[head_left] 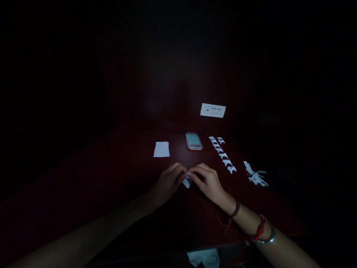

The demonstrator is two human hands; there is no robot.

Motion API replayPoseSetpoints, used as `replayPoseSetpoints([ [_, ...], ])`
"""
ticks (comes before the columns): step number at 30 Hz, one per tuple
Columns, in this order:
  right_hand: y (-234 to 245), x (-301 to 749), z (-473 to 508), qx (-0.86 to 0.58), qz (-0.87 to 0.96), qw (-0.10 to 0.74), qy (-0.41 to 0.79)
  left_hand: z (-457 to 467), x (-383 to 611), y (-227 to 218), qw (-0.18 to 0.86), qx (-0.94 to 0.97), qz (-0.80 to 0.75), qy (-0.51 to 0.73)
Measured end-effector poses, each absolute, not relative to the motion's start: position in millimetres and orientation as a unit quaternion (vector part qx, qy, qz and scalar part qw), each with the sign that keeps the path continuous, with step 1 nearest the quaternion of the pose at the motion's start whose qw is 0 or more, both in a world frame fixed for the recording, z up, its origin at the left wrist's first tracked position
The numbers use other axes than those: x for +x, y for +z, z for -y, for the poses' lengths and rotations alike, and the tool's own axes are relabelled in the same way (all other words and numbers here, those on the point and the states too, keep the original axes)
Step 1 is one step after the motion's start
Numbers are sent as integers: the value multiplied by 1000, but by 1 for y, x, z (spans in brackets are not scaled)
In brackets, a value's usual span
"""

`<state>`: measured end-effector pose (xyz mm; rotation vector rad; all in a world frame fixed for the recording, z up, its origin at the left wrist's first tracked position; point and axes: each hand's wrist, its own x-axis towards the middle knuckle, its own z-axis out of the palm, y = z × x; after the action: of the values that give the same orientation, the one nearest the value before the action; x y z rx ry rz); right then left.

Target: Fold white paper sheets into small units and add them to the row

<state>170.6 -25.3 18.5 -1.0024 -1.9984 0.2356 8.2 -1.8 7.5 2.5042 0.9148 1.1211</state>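
Observation:
Between my two hands is a small folded piece of white paper [187,181], its pointed lower end showing below the fingers. My left hand [169,182] pinches it from the left, with thumb and forefinger closed at its top edge. From the right, my right hand [208,181] pinches the same top edge, the fingertips of both hands almost meeting. Beyond my left hand lies a flat stack of white paper sheets [161,149]. A phone with a lit, blurred screen [193,141] lies past the hands.
Small folded paper pieces [223,155] run in a slanting row on the right of the dark red table [125,167]. Farther right sits a pile of paper scraps [257,178]. A white socket panel [213,110] is behind. Something pale [205,257] shows below the front edge.

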Motion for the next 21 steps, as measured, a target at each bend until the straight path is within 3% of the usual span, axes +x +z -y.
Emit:
replayPoseSetpoints([
  [21,22,176,21,-410,804,412,123,0,5,11,264,795,-344,425],
])
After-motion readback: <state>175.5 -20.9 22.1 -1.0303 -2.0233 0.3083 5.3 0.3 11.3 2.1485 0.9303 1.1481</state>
